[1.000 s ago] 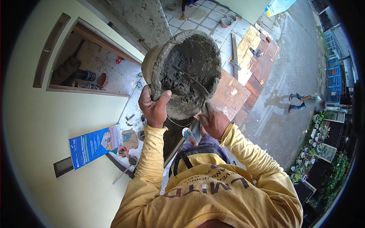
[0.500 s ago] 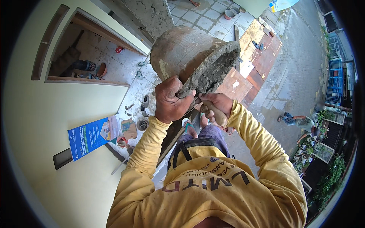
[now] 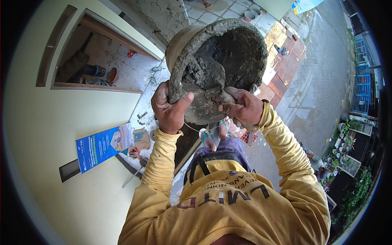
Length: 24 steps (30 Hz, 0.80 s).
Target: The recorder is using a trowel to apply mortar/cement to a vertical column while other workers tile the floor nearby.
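A mortar-caked bucket (image 3: 175,49) is held up in front of me, its open mouth tilted toward me. Wet grey mortar (image 3: 195,74) clings to the inside wall and rim. My left hand (image 3: 169,110) grips the near left rim, thumb over the edge. At the near right rim, my right hand (image 3: 245,107) is closed round the handle of a trowel (image 3: 215,75). The trowel's mortar-smeared blade appears to reach into the bucket; much of its handle is hidden by my fingers.
Left stands a cream wall with a window opening (image 3: 102,61) and a blue banner (image 3: 102,148). Boards (image 3: 281,65) with sandals lie beyond the bucket. A paved lane (image 3: 310,77) runs along the right, with potted plants (image 3: 345,147) and a person (image 3: 315,161) partly behind my sleeve.
The bucket has tipped toward me, so its inside now shows. Both hands have moved apart along the rim. The person by the plants is lower in view, partly hidden by my sleeve.
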### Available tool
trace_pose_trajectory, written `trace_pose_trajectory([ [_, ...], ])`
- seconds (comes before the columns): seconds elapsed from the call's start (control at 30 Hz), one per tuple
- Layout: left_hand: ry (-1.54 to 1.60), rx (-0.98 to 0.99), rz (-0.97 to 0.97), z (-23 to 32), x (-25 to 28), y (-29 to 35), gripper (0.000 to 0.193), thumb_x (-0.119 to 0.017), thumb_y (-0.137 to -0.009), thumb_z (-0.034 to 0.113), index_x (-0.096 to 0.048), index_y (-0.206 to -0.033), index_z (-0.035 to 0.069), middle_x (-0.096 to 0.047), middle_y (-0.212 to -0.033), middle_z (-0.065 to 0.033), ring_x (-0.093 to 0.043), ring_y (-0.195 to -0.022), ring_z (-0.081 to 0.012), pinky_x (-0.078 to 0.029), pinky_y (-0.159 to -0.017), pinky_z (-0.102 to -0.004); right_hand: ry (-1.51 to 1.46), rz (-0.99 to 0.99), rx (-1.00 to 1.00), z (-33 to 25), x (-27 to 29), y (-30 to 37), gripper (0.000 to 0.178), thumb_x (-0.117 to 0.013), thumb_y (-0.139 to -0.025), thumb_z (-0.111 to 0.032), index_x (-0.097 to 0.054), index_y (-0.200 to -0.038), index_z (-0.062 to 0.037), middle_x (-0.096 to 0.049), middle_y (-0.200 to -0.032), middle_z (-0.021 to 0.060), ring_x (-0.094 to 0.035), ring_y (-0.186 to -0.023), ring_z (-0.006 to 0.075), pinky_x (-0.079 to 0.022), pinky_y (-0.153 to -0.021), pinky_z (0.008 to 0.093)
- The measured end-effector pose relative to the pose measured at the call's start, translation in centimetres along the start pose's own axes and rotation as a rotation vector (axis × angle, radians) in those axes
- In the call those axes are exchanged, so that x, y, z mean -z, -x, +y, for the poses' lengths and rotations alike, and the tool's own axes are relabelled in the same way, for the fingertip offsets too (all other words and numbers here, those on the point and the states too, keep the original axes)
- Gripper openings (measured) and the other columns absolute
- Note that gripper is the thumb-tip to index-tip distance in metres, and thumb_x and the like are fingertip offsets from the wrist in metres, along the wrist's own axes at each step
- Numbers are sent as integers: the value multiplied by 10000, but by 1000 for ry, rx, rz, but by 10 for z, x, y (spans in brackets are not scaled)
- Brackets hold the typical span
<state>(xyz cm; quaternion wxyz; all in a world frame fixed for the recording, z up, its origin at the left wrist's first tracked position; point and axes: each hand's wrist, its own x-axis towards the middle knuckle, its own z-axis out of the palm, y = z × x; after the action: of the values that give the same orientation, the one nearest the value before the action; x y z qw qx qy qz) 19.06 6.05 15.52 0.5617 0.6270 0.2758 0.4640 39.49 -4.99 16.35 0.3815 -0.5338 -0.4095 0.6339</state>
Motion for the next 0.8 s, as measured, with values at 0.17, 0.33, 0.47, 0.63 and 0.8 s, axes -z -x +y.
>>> trace_pose_trajectory([
  [0.17, 46, 16, -10, -4, -1, -3, 227, -723, -787, 5, -618, -988, 2, -669, -883, -21, -569, -787, -78, -455, -757, -242, 794, 265, -49, 35, -33, 13, 219, -564, -950, -203, -437, -1009, -35, -559, -764, 124, -605, -673, 357, -499, -609, 401],
  [0.33, -11, 18, -7, -6, 6, -2, 177, -724, -785, 14, -579, -888, 19, -603, -796, 11, -501, -719, -67, -411, -681, -231, -152, 126, -138, 16, -33, 8, 315, -481, -1009, -339, -488, -1115, -42, -556, -730, 28, -588, -556, 154, -474, -476, 328],
  [0.47, -51, -4, -53, -11, 1, -10, 188, -727, -771, -5, -550, -826, 27, -543, -742, 16, -439, -673, -62, -382, -638, -225, -765, -73, -558, 32, 7, 19, 308, -509, -987, -345, -550, -1067, -51, -578, -703, 66, -546, -496, 153, -464, -419, 314],
  [0.63, -143, -86, -127, -8, 6, -3, 312, -746, -752, 9, -441, -705, 55, -444, -642, 16, -363, -587, -77, -327, -525, -255, -460, 28, -625, 17, 15, 29, 308, -493, -997, -359, -557, -1121, -85, -540, -681, 42, -531, -482, 144, -447, -397, 313],
  [0.8, -149, 11, -280, 5, -5, 19, 302, -754, -747, 40, -453, -717, 52, -436, -645, -21, -384, -605, -108, -352, -548, -285, -117, -121, -457, 67, 9, 4, 276, -508, -994, -189, -610, -1224, -76, -618, -1134, 115, -609, -975, 313, -495, -869, 364],
])
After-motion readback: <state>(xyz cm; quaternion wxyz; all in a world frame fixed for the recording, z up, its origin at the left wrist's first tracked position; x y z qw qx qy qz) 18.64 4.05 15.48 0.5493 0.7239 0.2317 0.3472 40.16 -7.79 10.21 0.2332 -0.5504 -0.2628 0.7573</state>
